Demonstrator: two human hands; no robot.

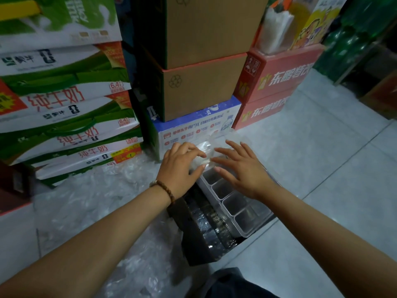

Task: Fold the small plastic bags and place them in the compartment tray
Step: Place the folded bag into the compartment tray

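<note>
Small plastic bag (205,150): clear, glossy, crumpled, its outline hard to trace. Held over the far end of the compartment tray (234,203), between both hands. Long axis seems to run left to right, hand to hand, though this is uncertain. Left hand (178,166) pinches its left edge, fingers curled over. Right hand (242,166) has its fingers spread and straight, tips at the bag's right edge. Tray runs far-left to near-right

Dim, soft, perhaps motion-blurred; wide-angle bending at edges.
</note>
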